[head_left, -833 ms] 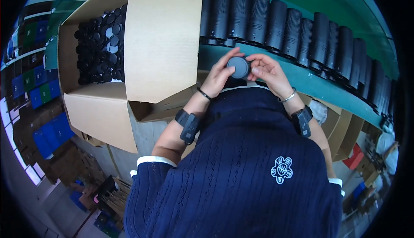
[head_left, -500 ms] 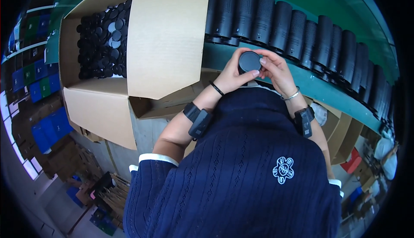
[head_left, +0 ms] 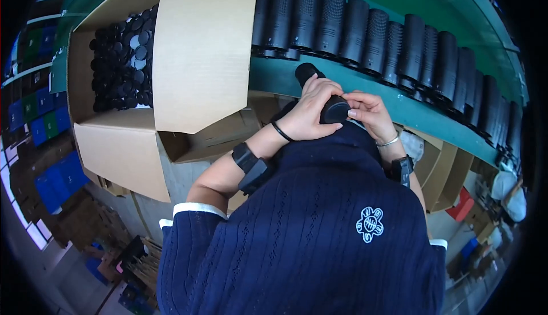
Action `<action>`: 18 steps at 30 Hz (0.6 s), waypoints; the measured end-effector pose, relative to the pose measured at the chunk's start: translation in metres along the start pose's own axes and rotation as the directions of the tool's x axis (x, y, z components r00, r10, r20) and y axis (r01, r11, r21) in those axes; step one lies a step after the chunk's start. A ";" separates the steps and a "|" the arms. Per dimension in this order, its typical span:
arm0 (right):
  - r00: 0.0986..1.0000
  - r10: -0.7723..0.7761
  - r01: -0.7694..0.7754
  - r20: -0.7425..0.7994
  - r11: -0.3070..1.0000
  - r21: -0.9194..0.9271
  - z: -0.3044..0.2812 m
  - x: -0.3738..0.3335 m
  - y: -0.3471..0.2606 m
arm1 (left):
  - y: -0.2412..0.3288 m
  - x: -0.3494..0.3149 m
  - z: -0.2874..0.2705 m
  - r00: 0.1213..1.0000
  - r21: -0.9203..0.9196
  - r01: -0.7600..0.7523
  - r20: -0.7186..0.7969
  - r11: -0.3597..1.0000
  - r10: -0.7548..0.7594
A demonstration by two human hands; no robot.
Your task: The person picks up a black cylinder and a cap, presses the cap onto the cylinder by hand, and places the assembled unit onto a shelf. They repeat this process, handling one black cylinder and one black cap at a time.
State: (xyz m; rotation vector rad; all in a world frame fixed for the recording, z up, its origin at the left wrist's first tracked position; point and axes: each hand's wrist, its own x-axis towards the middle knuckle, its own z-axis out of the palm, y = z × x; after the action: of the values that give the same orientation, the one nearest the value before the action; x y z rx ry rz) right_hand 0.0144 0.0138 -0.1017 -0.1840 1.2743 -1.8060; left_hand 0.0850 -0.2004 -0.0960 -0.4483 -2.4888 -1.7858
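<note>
My left hand (head_left: pixel 314 110) is wrapped around a black cylinder (head_left: pixel 337 110), which lies tilted close to my body. Its far end sticks out beyond my knuckles, near the edge of the green table. The round, flat near end faces me, with my left thumb under its rim. On the right side of that end, the thumb and fingertips of my right hand (head_left: pixel 370 115) pinch the rim. Whether the round end is a separate cap I cannot tell. The middle of the cylinder is hidden by my left fingers.
Similar black cylinders (head_left: pixel 355 29) stand in a long row on the green table (head_left: pixel 365 84). At the left, an open cardboard box (head_left: pixel 114 118) holds many black round discs (head_left: pixel 123 64); its raised flap (head_left: pixel 205 52) reaches toward the row. More cardboard boxes (head_left: pixel 439 172) sit below the table.
The cylinder has tipped, so its far end now shows beyond my left hand. Both hands have come slightly nearer my body, and my left hand has moved over the cylinder's side.
</note>
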 end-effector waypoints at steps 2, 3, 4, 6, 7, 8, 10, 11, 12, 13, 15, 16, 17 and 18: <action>0.999 -0.033 0.033 0.007 0.999 0.005 0.001 0.001 0.000 | -0.002 0.001 -0.001 0.999 -0.011 -0.014 0.029 1.000 0.015; 0.998 -0.062 0.062 0.016 0.998 0.009 0.002 0.002 0.000 | -0.003 0.001 -0.003 0.999 -0.008 -0.017 0.033 1.000 0.017; 0.998 -0.066 0.066 0.014 0.998 0.009 0.002 0.003 -0.001 | -0.003 0.001 -0.003 0.999 -0.024 -0.016 0.030 1.000 0.016; 0.990 -0.131 0.134 0.057 0.989 -0.065 0.002 0.004 -0.001 | -0.003 0.002 -0.005 0.999 -0.038 -0.018 0.031 0.999 0.019; 0.989 -0.136 0.139 0.056 0.988 -0.063 0.001 0.004 -0.002 | -0.001 0.003 -0.007 0.998 -0.007 -0.036 0.047 0.999 0.036; 0.987 -0.150 0.154 0.059 0.986 -0.066 0.000 0.003 -0.004 | 0.001 0.005 -0.010 0.997 0.024 -0.055 0.064 0.998 0.054; 0.983 -0.171 0.175 0.065 0.982 -0.067 0.002 0.003 -0.010 | 0.008 0.008 -0.017 0.997 -0.265 0.074 0.054 0.961 -0.062; 0.970 -0.242 0.234 0.016 0.917 -0.323 0.005 0.004 -0.016 | 0.010 0.008 -0.019 0.981 -0.533 0.192 0.075 0.824 -0.180; 0.947 -0.322 0.260 -0.014 0.788 -0.558 0.007 0.005 -0.019 | 0.003 0.009 -0.018 0.974 -0.734 0.184 0.045 0.654 -0.224; 0.943 -0.332 0.267 -0.015 0.785 -0.559 0.008 0.005 -0.020 | 0.005 0.013 -0.017 0.972 -0.926 0.141 0.061 0.350 -0.228; 0.983 -0.184 0.156 0.029 0.726 -0.670 0.012 0.001 -0.020 | 0.007 0.020 -0.014 0.959 -0.972 0.039 -0.029 0.232 -0.283; 0.946 -0.324 0.216 0.002 0.626 -0.749 0.018 0.003 -0.019 | 0.004 0.023 -0.014 0.932 -0.979 0.036 -0.041 0.203 -0.361; 0.943 -0.334 0.225 0.007 0.620 -0.751 0.020 0.002 -0.022 | 0.000 0.026 -0.014 0.897 -0.984 0.029 -0.051 0.173 -0.438; 0.911 -0.411 0.207 -0.016 0.492 -0.845 0.022 0.001 -0.026 | -0.004 0.027 -0.012 0.852 -0.994 0.003 -0.056 0.113 -0.520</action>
State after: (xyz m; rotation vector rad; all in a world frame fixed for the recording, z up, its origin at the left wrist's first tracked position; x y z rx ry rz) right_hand 0.0113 -0.0003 -0.0703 -0.8200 2.3394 -1.3464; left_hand 0.0564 -0.2071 -0.0897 0.4586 -0.7297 -3.0611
